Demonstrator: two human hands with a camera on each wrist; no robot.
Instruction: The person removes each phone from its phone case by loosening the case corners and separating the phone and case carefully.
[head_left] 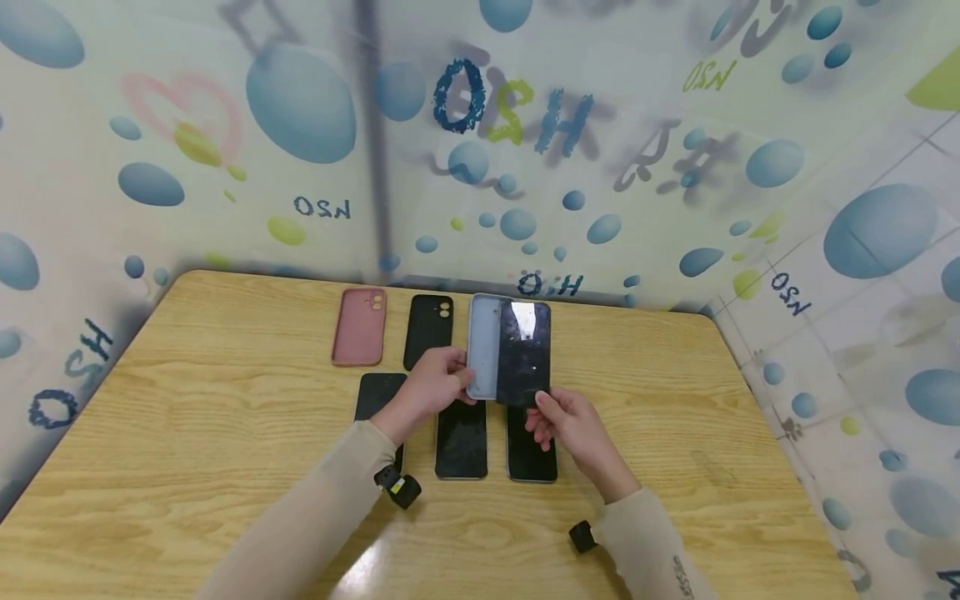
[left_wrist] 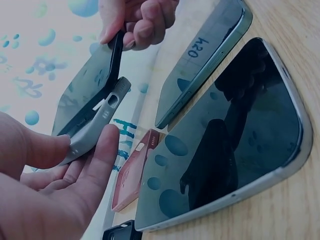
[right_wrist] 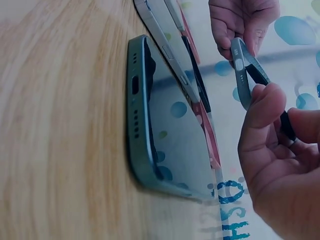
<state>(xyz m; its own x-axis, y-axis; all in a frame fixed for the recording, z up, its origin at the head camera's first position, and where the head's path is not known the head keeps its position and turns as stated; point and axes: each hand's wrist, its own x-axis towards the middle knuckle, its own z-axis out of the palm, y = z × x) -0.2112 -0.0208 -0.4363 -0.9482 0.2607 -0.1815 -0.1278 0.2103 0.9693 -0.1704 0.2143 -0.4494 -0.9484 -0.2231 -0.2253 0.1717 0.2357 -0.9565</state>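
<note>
My left hand (head_left: 435,385) pinches the lower left corner of a light blue phone case (head_left: 482,350), its open side facing me. A dark phone (head_left: 525,360) with a glossy screen is held by its lower edge between the thumb and fingers of my right hand (head_left: 573,427). The phone overlaps the right part of the case in the head view. From the left wrist, the phone (left_wrist: 82,97) slants against the pale case (left_wrist: 92,132), with one end standing apart from it. Both are raised above the table.
Three phones lie screen up on the wooden table (head_left: 225,450): one (head_left: 381,393) partly behind my left arm, one (head_left: 461,446) in the middle, one (head_left: 531,458) below my right hand. A pink case (head_left: 359,327) and a black case (head_left: 428,327) lie behind them, near a patterned curtain (head_left: 300,242).
</note>
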